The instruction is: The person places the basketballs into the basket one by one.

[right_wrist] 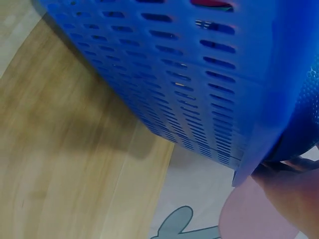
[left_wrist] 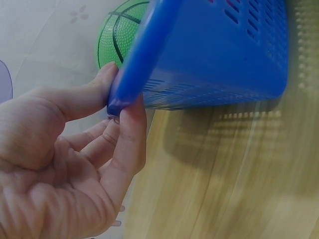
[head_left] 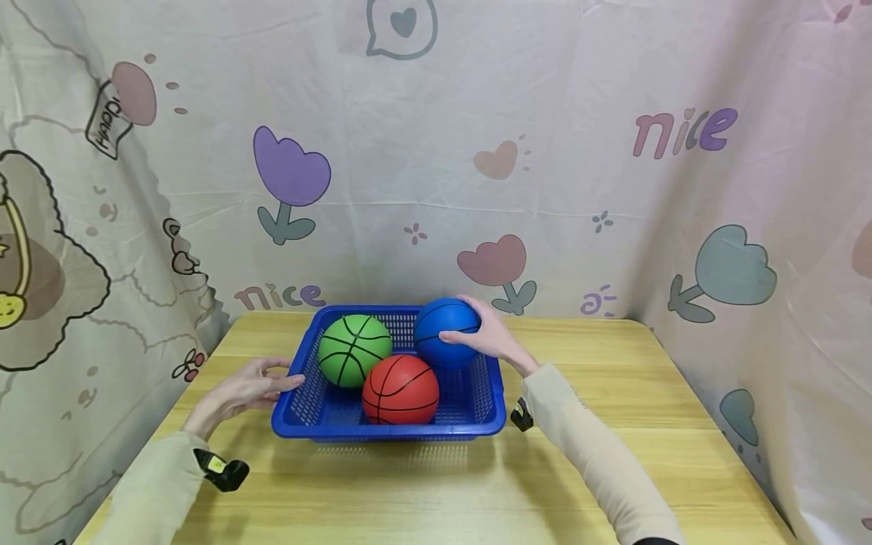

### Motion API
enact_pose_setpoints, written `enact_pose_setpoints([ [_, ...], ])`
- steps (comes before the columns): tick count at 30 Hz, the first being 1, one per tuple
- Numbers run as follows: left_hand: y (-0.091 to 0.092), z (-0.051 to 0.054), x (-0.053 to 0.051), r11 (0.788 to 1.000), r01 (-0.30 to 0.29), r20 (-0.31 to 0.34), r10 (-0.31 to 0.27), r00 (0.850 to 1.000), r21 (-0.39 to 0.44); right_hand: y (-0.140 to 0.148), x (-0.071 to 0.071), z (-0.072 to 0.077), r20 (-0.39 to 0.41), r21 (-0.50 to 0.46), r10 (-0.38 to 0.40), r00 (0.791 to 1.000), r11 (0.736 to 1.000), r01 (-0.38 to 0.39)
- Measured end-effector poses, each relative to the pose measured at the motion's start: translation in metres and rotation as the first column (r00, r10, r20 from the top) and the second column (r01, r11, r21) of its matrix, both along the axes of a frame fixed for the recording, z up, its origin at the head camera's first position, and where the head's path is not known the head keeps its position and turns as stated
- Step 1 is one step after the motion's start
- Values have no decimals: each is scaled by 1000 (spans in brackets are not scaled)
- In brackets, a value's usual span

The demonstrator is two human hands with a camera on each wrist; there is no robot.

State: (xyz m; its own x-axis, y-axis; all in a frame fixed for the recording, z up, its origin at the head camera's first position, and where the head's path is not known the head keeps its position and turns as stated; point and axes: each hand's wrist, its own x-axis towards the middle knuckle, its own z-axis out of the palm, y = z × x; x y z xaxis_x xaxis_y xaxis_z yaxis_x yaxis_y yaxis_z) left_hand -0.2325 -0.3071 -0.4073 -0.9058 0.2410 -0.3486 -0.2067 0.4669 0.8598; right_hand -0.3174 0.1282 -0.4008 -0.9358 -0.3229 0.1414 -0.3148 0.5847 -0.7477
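A blue plastic basket [head_left: 388, 432] with slotted walls stands on the wooden table, holding three small basketballs. The green basketball [head_left: 354, 350] lies at the left, the red basketball [head_left: 400, 390] in front, and the blue basketball [head_left: 436, 324] at the back right. My left hand [head_left: 245, 386] pinches the basket's left rim; in the left wrist view the thumb is over the rim [left_wrist: 144, 55] and the fingers below it. My right hand [head_left: 492, 335] grips the blue basketball from the right, thumb in front and fingers over its top and far side. Its fingers are mostly hidden in the right wrist view.
The wooden table [head_left: 599, 424] extends to both sides of the basket and in front of it. A printed fabric curtain [head_left: 409, 189] hangs close behind the table and along both sides. Small black devices [head_left: 225, 471] are worn on both wrists.
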Motion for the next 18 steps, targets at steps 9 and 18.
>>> enact_pose_setpoints([
  [9,0,-1,-1,1000,-5,6,5,1000,11,-1,-1,-3,-16,23,21,1000,1000,-21],
  [18,0,0,0,1000,3,2,-3,1000,14,-4,-4,-9,-11,39,30,999,999,-30],
])
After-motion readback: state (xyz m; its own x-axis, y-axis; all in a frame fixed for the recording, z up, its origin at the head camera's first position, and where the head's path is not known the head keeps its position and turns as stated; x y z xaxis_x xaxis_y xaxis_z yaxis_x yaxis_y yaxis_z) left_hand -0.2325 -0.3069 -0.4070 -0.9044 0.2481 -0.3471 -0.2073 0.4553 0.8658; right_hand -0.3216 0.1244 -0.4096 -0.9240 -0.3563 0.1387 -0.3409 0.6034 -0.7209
